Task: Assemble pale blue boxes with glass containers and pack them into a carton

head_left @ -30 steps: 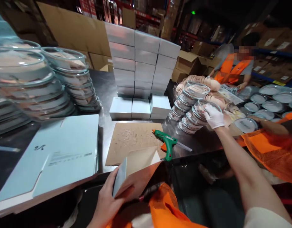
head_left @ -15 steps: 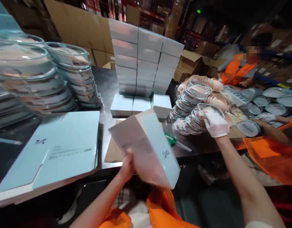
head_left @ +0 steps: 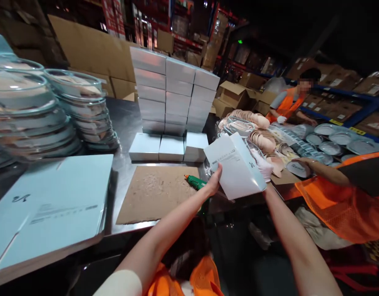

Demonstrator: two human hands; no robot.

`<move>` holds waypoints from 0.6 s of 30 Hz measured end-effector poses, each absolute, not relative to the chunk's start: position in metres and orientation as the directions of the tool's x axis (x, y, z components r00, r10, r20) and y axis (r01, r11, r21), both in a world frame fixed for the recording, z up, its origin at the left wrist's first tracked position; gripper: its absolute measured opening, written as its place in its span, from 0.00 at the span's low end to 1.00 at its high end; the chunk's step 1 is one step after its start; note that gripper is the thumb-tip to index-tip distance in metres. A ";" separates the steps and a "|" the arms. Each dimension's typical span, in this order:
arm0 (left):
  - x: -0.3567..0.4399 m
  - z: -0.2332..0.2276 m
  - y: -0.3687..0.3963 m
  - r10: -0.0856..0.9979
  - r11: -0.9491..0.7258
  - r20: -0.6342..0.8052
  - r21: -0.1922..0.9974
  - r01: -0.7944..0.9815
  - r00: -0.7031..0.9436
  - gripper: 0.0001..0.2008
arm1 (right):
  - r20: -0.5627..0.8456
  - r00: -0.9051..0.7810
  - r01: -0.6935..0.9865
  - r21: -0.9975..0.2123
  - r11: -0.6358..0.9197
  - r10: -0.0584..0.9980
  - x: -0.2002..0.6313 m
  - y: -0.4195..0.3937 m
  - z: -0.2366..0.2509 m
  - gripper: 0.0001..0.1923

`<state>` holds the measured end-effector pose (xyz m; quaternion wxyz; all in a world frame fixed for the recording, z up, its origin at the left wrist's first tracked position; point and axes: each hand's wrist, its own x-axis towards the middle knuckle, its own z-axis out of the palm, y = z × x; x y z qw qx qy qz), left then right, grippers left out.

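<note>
**A pale box held between my two hands above the table edge**

The pale blue-white folded cardboard box (head_left: 235,166) sits tilted in the air over the near edge of the steel table (head_left: 127,119), a small dark mark on its right face. My bare left hand (head_left: 214,181) is clamped on its lower left corner, thumb up against the side. My white-gloved right hand (head_left: 263,166) lies behind the box's right side and touches it; whether its fingers are closed I cannot tell. Just below my left hand lies a green glue gun (head_left: 195,182), at the edge of a brown cardboard sheet (head_left: 156,191). Behind these stands a stack of white boxes (head_left: 173,98). To the left lie flat unfolded box blanks (head_left: 50,205) and stacked glass dishes (head_left: 81,107). To the right, a co-worker's arm (head_left: 322,172) in an orange mesh vest reaches towards round lids (head_left: 328,137).
</note>
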<state>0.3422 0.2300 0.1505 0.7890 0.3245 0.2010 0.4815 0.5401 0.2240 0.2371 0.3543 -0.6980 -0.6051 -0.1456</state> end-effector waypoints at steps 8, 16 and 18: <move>0.264 0.153 0.232 0.936 0.077 0.122 0.845 -0.529 0.331 0.25 | 0.898 0.101 0.986 -0.147 0.076 0.428 0.534 0.191 0.288 0.26; 0.132 0.112 0.189 0.781 -0.225 0.305 0.951 -0.210 0.545 0.48 | 0.416 -0.895 0.433 0.723 0.538 0.162 0.457 0.122 0.316 0.14; 0.129 0.092 0.176 0.820 -0.264 0.334 0.941 -0.210 0.464 0.50 | 0.329 -0.932 0.347 0.699 0.625 0.149 0.429 0.117 0.308 0.13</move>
